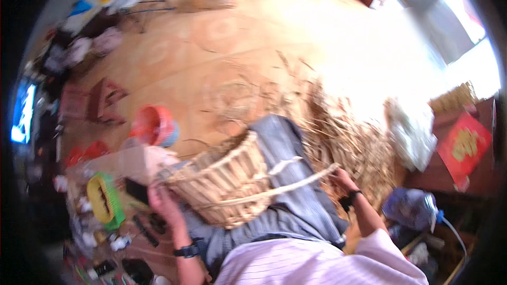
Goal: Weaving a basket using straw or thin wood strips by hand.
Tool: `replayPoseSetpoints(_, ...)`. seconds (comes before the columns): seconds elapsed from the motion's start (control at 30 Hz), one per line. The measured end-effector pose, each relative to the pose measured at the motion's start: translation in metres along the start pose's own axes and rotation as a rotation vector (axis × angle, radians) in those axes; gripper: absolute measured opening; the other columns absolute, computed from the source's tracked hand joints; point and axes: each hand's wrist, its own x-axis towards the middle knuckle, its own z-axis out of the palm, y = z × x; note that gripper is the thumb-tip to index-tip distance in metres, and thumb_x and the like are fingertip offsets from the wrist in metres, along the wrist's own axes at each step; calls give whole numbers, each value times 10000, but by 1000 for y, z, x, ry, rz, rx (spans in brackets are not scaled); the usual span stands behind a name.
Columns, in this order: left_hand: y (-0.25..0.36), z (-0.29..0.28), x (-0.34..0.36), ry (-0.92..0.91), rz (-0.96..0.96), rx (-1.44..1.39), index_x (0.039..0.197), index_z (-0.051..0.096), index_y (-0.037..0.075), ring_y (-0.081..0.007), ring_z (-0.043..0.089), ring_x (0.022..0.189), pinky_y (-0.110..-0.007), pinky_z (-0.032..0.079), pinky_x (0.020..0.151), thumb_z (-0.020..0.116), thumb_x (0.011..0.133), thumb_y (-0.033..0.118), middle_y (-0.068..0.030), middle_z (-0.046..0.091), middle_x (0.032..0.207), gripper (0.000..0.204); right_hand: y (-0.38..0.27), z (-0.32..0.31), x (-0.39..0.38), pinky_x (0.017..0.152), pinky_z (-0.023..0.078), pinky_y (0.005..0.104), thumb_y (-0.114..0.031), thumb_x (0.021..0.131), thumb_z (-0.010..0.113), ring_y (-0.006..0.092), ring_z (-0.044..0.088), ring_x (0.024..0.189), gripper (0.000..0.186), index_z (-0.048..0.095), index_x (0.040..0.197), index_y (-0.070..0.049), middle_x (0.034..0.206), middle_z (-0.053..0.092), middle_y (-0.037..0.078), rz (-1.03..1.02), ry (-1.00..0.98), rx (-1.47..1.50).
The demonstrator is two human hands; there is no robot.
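Observation:
A woven basket (224, 179) of pale, straw-coloured strips lies tilted across my lap, on grey trousers. My left hand (165, 203) grips its left end, with some fingers hidden by the rim. From the basket's side a long pale strand (296, 183) runs out to the right. Its far end is pinched in my right hand (344, 180), a little beyond my right knee. A shorter strand end (285, 164) sticks out above it. Motion blurs the picture somewhat.
Loose dry straw (348, 142) is heaped on the floor by my right knee. Beyond it are a clear plastic bag (414, 134) and a large plastic bottle (411, 208). To the left stand red tubs (150, 124) and a green-and-yellow basket (105, 200) among small items.

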Motion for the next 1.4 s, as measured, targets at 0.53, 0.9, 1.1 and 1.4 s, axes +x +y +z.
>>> replayPoseSetpoints(0.53, -27, -16, 12, -81, 113, -26, 1172, 576, -10, -156, 586, 1024, -310, 464, 966, 581, 1025, 173, -64, 630, 1141, 235, 83, 3, 31, 943, 513, 522, -100, 881, 678, 477, 619, 1107, 282, 656, 1144, -3, 1162, 653, 284, -2, 335, -424)
replayPoseSetpoints(0.9, -10, -15, 5, -125, 121, 127, 1285, 576, -29, -179, 605, 1051, -326, 468, 994, 601, 1019, 423, -82, 651, 1177, 525, 72, -18, 117, 1085, 458, 461, -150, 858, 786, 427, 540, 1330, 634, 497, 1395, 26, 1396, 579, 276, 175, 278, -210)
replayPoseSetpoints(1.1, -10, -12, 3, -84, 45, 111, 1336, 576, -28, -183, 608, 1089, -342, 476, 1001, 600, 1013, 449, -87, 648, 1209, 577, 76, -9, 125, 970, 537, 463, -183, 795, 857, 421, 659, 1172, 532, 677, 1251, 23, 1181, 708, 244, 253, 221, -393)
replayPoseSetpoints(1.4, -13, -9, 8, -4, 46, 210, 1372, 575, -21, -188, 625, 1084, -342, 490, 993, 602, 1015, 380, -92, 653, 1245, 538, 2, -44, 74, 753, 537, 269, -303, 1038, 664, 102, 659, 784, 256, 685, 1078, -50, 904, 706, -3, 104, -176, 797)
